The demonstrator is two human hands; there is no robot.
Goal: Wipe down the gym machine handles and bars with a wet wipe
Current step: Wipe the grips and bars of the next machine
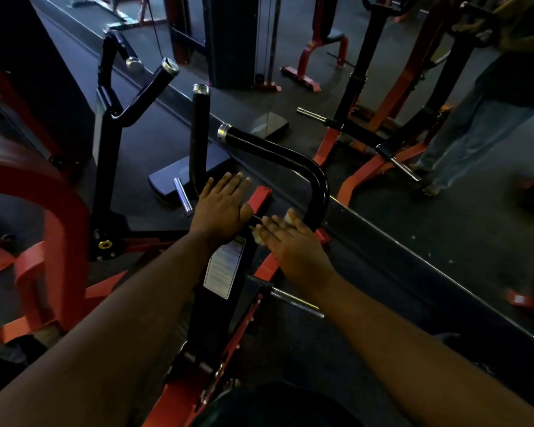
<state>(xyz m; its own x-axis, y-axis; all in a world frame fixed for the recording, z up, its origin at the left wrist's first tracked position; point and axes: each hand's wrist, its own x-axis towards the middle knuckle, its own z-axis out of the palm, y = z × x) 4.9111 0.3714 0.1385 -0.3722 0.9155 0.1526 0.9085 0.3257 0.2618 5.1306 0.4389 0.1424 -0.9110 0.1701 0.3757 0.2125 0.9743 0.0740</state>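
Two black handles on the gym machine: curved bar, upright bar. Left hand, grip released, fingers flat, beside the upright's base. Right hand, fingers extended, pressing the wet wipe against the curved bar's lower stem. Risk: unclenched wipe may slip and drop; upper grips missed

A white sticker is sitting on the black post of the machine — its print is showing too blurred to read.
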